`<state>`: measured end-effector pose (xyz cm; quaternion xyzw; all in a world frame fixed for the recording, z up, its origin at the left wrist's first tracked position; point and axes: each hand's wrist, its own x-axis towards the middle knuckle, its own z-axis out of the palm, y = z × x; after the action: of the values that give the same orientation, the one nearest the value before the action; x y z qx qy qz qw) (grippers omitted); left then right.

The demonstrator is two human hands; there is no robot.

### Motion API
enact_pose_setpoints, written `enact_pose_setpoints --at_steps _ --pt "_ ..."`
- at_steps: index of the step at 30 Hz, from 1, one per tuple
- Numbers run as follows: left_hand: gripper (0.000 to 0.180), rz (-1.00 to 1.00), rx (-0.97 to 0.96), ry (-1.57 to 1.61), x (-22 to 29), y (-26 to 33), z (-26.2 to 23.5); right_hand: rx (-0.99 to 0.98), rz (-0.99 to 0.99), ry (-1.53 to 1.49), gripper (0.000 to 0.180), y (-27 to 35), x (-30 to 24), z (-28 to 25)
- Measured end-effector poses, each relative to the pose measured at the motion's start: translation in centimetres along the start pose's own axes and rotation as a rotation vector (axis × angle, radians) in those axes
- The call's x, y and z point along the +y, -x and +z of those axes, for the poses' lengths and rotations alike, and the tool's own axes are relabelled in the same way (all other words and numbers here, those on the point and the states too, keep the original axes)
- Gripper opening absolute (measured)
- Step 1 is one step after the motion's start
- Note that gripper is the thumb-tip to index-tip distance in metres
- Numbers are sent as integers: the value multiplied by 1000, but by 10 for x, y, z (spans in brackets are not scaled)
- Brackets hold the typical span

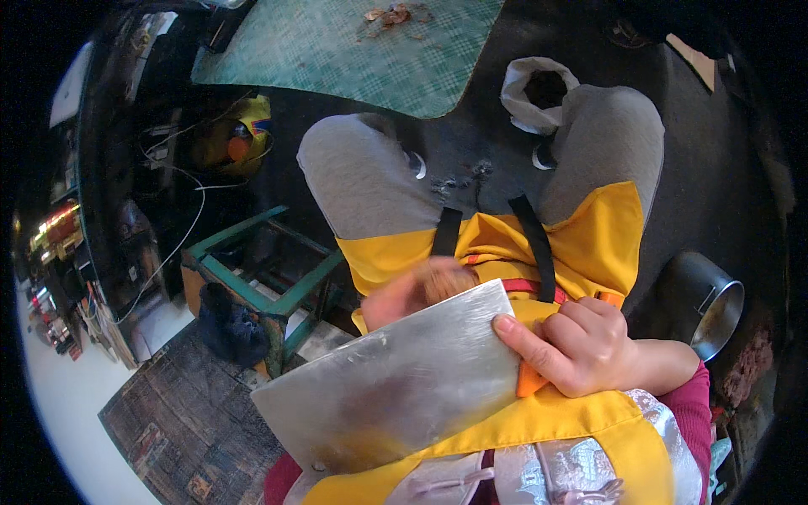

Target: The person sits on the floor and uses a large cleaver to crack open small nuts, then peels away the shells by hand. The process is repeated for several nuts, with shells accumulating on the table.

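My right hand (581, 345) is closed round the orange handle (530, 380) of a broad cleaver, its index finger stretched onto the blade's upper corner. The wide, smeared metal blade (396, 374) lies tilted across my lap, in front of the yellow apron (505, 442). Beyond the blade's far edge, my left hand (400, 295) is blurred and partly hidden. It is closed round a brown, rounded thing (446, 280), whose kind I cannot make out. Whether this thing touches the blade is hidden.
Ahead stands a table with a green checked cover (353, 59), brown scraps (394, 14) on it. A white bag (515, 101) with dark contents is by my right knee. A green-framed stool (244, 286) stands left; a metal pot (703, 303) lies on its side at right.
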<state>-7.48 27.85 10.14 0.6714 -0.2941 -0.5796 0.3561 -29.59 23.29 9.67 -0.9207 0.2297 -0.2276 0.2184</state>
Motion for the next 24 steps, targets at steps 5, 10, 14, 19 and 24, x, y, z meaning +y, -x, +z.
enact_pose_setpoints --at_steps 5,10,14,19,24 --pt "31 -75 -255 491 -2 -15 -15 -85 4 6 46 -1 -1 -7" --pt "34 65 -185 385 -19 -11 -14 -89 6 20 48 -3 -1 -7" --pt "38 -20 -15 80 -13 0 -18 -86 14 19 49 -3 -1 -6" --pt "39 -137 -90 165 7 -7 -14 -91 8 12 49 -4 -1 -6" --pt "47 -492 -389 567 -18 -8 -47 -71 15 -7 48 -3 -4 -7"
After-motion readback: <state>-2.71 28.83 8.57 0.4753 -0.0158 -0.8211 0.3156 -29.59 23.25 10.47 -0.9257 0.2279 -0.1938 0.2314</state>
